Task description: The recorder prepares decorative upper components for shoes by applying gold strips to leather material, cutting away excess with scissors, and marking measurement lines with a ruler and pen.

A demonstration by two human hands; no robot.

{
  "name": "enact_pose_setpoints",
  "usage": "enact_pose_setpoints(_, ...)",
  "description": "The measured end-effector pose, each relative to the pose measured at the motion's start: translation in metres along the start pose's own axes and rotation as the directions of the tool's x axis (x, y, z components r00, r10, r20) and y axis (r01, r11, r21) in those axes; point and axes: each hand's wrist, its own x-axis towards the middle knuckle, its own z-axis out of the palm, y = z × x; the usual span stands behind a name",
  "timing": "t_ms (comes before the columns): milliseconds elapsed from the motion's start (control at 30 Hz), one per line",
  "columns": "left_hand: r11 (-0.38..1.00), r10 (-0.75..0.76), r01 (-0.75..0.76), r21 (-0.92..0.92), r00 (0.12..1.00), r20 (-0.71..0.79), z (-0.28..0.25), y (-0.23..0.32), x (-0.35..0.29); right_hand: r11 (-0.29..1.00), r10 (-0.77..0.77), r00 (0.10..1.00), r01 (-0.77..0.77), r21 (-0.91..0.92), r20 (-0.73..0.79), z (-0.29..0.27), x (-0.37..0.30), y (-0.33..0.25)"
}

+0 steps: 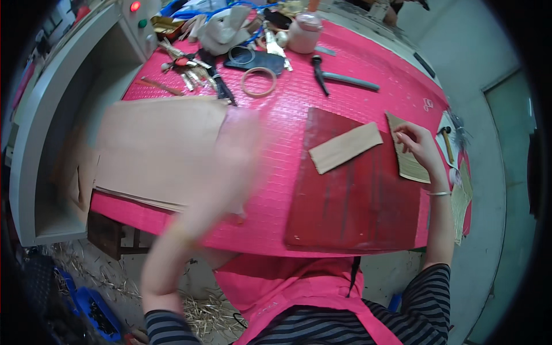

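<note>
My left hand is smeared by motion over the right edge of a stack of pale beige sheets, so its fingers cannot be made out. My right hand is above an olive-tan piece with a curved edge. Its fingers are loosely bent and apart, and nothing shows between them. Between the hands lies a dark red board, marked with dark streaks. A small beige rectangular strip rests at a slant on the board's upper part.
The pink-covered table holds a tape ring, a white jar, a metal bar and a black-headed tool toward the back. A hammer lies at the far right. A grey machine housing borders the left side.
</note>
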Motion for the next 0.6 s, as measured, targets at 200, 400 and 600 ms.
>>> enact_pose_setpoints(200,0.986,-0.119,0.129,-0.105,0.988,0.096,0.145,0.126,0.066,0.997,-0.041,0.998,0.037,0.073,0.056,-0.005,0.044,0.049)
enact_pose_setpoints(400,0.992,-0.085,0.096,-0.088,0.989,0.122,0.128,0.102,0.046,0.924,-0.239,0.939,0.298,-0.239,0.247,0.032,0.107,0.072)
enact_pose_setpoints(600,0.866,-0.229,0.329,-0.377,0.931,0.286,0.069,0.127,0.036,0.903,-0.192,0.858,0.345,-0.257,0.476,0.05,0.125,0.085)
